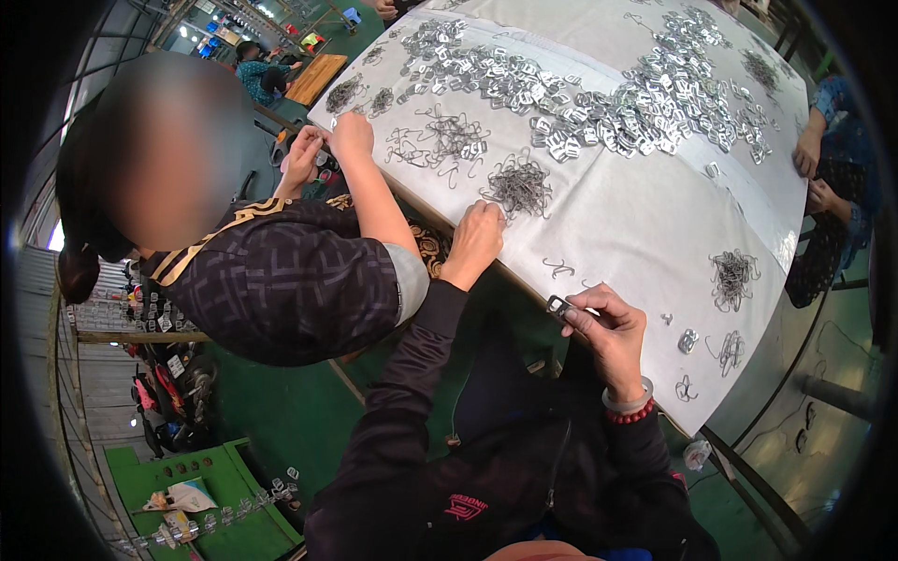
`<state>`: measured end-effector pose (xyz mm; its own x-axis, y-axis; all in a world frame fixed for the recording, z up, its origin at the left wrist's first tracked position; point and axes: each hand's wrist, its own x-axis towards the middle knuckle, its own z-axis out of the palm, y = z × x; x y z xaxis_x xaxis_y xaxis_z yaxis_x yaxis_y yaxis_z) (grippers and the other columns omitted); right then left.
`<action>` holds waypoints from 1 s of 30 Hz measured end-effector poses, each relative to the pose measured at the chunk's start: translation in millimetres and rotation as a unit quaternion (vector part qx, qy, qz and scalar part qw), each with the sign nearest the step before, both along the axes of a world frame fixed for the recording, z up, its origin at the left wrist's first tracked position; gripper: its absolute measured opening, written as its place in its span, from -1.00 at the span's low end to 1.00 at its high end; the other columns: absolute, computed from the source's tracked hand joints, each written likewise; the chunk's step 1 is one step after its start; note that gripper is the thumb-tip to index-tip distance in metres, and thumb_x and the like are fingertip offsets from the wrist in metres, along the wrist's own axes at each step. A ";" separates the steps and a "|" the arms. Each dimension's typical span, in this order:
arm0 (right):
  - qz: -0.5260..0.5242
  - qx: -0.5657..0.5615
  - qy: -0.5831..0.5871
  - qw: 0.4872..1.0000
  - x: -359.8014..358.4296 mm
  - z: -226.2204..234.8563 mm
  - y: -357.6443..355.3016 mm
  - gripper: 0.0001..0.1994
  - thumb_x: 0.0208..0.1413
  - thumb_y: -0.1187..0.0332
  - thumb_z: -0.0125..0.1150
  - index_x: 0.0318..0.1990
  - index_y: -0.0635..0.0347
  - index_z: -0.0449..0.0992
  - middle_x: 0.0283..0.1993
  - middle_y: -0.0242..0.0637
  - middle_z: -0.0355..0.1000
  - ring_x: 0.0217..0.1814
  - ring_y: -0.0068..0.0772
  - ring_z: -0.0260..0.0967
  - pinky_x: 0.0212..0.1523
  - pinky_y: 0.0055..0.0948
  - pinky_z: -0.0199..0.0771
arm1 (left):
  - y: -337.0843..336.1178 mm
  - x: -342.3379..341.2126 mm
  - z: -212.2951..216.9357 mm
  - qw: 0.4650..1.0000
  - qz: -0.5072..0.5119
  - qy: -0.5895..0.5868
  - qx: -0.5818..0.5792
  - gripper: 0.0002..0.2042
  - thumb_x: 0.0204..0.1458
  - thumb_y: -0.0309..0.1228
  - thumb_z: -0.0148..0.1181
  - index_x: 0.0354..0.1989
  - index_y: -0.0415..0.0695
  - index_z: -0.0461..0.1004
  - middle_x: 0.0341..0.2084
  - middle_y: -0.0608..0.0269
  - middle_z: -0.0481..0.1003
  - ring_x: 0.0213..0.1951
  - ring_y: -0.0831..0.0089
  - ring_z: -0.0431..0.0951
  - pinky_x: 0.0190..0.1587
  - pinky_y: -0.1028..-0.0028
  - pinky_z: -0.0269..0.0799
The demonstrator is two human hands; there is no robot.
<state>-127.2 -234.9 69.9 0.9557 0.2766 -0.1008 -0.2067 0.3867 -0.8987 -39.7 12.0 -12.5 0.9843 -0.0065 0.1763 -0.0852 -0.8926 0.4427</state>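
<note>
My right hand (613,337) pinches a small dark metal buckle (559,307) with a slot in it, held at the table's near edge. Over the left part of that edge reaches my left hand (477,241), its fingers curled and closed at the rim of a pile of bent wire hooks (520,185). Whatever its fingertips hold is hidden. A couple of loose wire hooks (558,268) lie on the white cloth between my hands. To the right of my right hand are a small stack of metal buckles (687,340) and more wire hooks (731,353).
A white-covered table (636,220) carries a long heap of silvery buckles (645,103). At my left sits a co-worker (299,271), hands close to the table edge. Another person's hands (812,154) rest at the right edge. A green bench (234,467) stands low on the left.
</note>
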 end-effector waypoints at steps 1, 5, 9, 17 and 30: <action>0.002 -0.003 -0.002 1.000 -1.9 0.8 -0.7 -0.87 0.03 0.74 0.22 -0.25 0.45 0.58 -0.27 -0.24 0.44 -0.37 -0.49 0.47 -0.32 -0.58 0.52 | -0.7 -1.1 2.2 1.000 0.005 0.013 -0.025 -0.92 0.06 -0.55 0.12 -0.33 -0.31 0.44 -0.35 -0.11 0.48 -0.21 -0.08 0.48 -0.14 0.11 0.40; 0.009 -0.020 -0.017 1.000 -10.1 4.6 0.5 -0.87 0.03 0.73 0.22 -0.25 0.42 0.58 -0.27 -0.25 0.45 -0.37 -0.51 0.46 -0.32 -0.59 0.51 | 1.5 -3.2 3.6 0.983 0.051 -0.044 -0.170 -0.90 0.09 -0.55 0.06 -0.30 -0.33 0.46 -0.35 -0.15 0.52 -0.25 -0.12 0.51 -0.16 0.10 0.41; 0.025 -0.026 -0.021 0.999 -21.0 6.9 5.7 -0.87 0.03 0.72 0.23 -0.25 0.41 0.59 -0.27 -0.27 0.47 -0.36 -0.55 0.45 -0.33 -0.61 0.50 | 7.1 5.4 -3.4 0.993 0.074 -0.044 -0.079 -0.86 0.10 -0.52 0.10 -0.26 -0.38 0.47 -0.39 -0.11 0.55 -0.31 0.02 0.57 -0.22 0.18 0.46; 0.028 -0.037 -0.033 0.998 -32.3 5.6 15.2 -0.86 0.03 0.71 0.24 -0.23 0.40 0.58 -0.27 -0.29 0.48 -0.35 -0.57 0.45 -0.32 -0.60 0.53 | -13.4 -30.9 41.4 0.907 0.046 0.008 -0.418 -0.85 0.16 -0.48 0.15 -0.21 -0.34 0.48 -0.42 0.33 0.51 -0.40 0.61 0.44 -0.29 0.58 0.41; -0.022 -0.060 -0.048 0.997 -25.8 -6.0 27.1 -0.89 0.05 0.69 0.25 -0.26 0.40 0.55 -0.25 -0.32 0.48 -0.31 -0.54 0.45 -0.27 -0.60 0.50 | -61.2 -142.8 100.2 0.952 -0.075 -0.098 -0.280 -0.90 0.04 -0.53 0.27 -0.31 -0.25 0.50 -0.18 0.16 0.46 -0.12 0.32 0.49 -0.05 0.40 0.39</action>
